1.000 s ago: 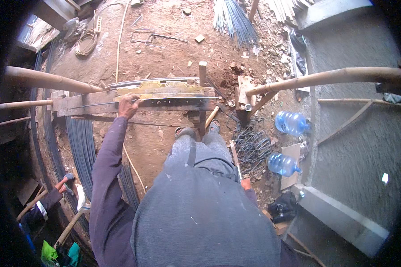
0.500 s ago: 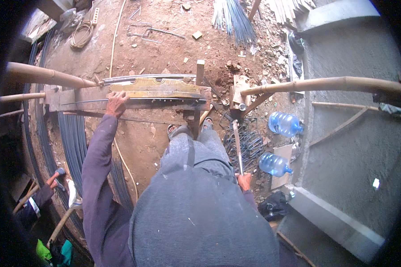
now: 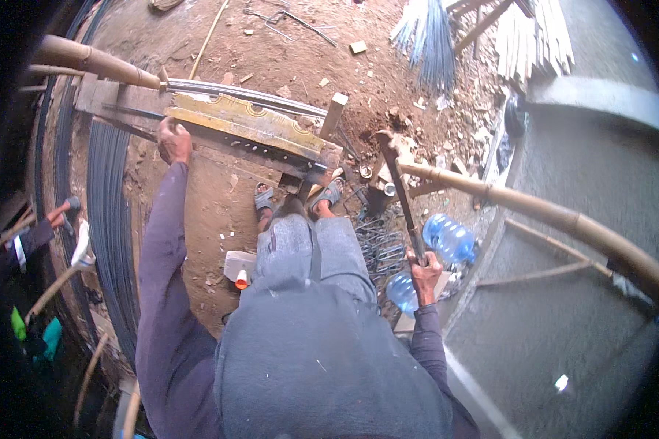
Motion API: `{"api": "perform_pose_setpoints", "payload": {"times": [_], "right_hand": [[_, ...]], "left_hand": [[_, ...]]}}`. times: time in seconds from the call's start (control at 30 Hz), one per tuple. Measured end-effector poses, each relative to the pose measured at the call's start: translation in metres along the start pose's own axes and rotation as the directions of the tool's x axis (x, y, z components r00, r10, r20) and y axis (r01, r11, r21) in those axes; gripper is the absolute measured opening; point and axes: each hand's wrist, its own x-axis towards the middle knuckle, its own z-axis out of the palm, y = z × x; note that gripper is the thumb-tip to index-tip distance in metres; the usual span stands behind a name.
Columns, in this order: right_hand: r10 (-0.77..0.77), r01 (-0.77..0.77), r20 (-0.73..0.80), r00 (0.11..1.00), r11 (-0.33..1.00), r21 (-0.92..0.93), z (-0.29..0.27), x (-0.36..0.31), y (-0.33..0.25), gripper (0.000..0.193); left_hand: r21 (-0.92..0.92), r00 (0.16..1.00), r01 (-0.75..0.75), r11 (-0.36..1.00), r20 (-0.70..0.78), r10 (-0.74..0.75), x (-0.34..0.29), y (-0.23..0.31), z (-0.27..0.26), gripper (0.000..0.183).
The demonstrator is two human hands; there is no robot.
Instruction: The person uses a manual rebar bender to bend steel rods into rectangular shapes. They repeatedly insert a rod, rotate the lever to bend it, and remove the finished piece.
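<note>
Left hand: our left hand (image 3: 174, 140) is gripping, fingers curled over the thin dark rod (image 3: 133, 112) at the wooden board (image 3: 97, 97).
Right hand: our right hand (image 3: 424, 276) is closed round the lower end of the long metal lever (image 3: 403, 194), well apart from the left.
Rod: it runs out to the left of our left hand, over the board; we cannot tell exactly how it lies among the pins to the right.
Lever: it rises ahead of our right hand, tilted a little left, its hooked head at the far end.
Yellow strip: just right of our left hand, a yellow strip (image 3: 234, 115) with scalloped cut-outs lies along the board.
Pins: between our hands, nearer the left, we see small pale pins (image 3: 254, 147) along the board.
Bamboo: one bamboo pole (image 3: 99, 61) ends beyond our left hand; another bamboo pole (image 3: 538, 206) slants past the right of our right hand.
Bottles: two blue bottles lie near our right hand, the upper bottle (image 3: 447, 238) just beyond it, the lower bottle (image 3: 400, 293) just left of it.
Metal heap: bent metal pieces (image 3: 382, 252) lie left of our right hand.
</note>
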Motion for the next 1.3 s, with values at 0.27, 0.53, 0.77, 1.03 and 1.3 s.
{"api": "perform_pose_setpoints", "payload": {"times": [0.27,0.53,0.77,1.03,1.3], "right_hand": [[-0.222,0.314,0.597,0.771,0.948,-0.053,-0.03,0.212,0.025,0.027],[-0.018,0.327,0.872,0.49,0.931,-0.164,-0.027,0.253,0.039,0.038],[0.139,0.096,0.93,0.34,0.979,-0.181,0.005,0.255,0.043,0.041],[-0.516,0.739,0.671,0.532,0.671,-0.07,0.013,0.277,0.064,0.032],[-0.761,0.92,0.522,0.384,0.362,-0.149,0.027,0.395,-0.054,0.015]], "left_hand": [[0.028,0.745,0.66,0.751,-0.156,-0.649,0.025,0.001,0.043,0.039],[-0.093,0.758,0.541,0.836,-0.376,-0.533,0.017,0.005,0.062,0.033],[-0.173,0.776,0.432,0.885,-0.429,-0.463,0.017,-0.001,0.066,0.023],[-0.239,0.765,0.418,0.876,-0.428,-0.482,0.023,-0.034,0.082,0.033],[-0.195,0.751,0.493,0.848,-0.397,-0.528,0.023,-0.035,0.08,0.03]]}}
